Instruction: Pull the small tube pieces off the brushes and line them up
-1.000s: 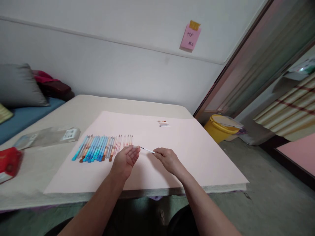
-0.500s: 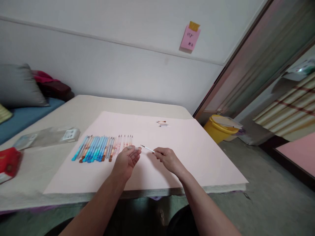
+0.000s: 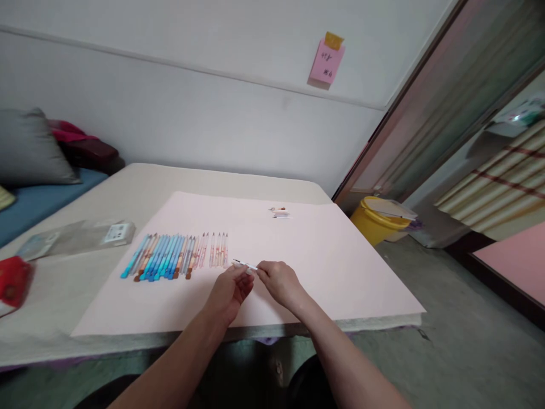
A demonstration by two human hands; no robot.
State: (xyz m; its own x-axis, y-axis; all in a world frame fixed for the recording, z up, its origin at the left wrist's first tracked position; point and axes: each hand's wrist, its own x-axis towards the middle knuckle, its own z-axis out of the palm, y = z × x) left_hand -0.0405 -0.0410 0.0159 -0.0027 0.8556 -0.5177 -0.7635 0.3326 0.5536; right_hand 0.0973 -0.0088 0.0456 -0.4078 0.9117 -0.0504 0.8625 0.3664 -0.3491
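Note:
My right hand (image 3: 279,281) pinches the rear end of a thin white pen refill (image 3: 250,266), its dark tip pointing left. The refill lies over the fingers of my left hand (image 3: 230,291). My left fingers close on a small pale piece beside the refill, mostly hidden; its exact kind I cannot make out. Left of my hands is a row of pens (image 3: 170,257), blue, brown and grey at one end. Clear pens with reddish prints (image 3: 218,250) stand at the row's right end, tips away from me.
A few pen parts (image 3: 279,212) lie farther back on the pink sheet (image 3: 340,267). On the left are a clear plastic bag (image 3: 85,237) and a red packet (image 3: 15,281). A yellow bin (image 3: 374,221) stands on the floor beyond the table's right side.
My right hand has moved left with the refill, bringing it over my left fingers. My left hand has shifted slightly right, and the gap between my hands has closed.

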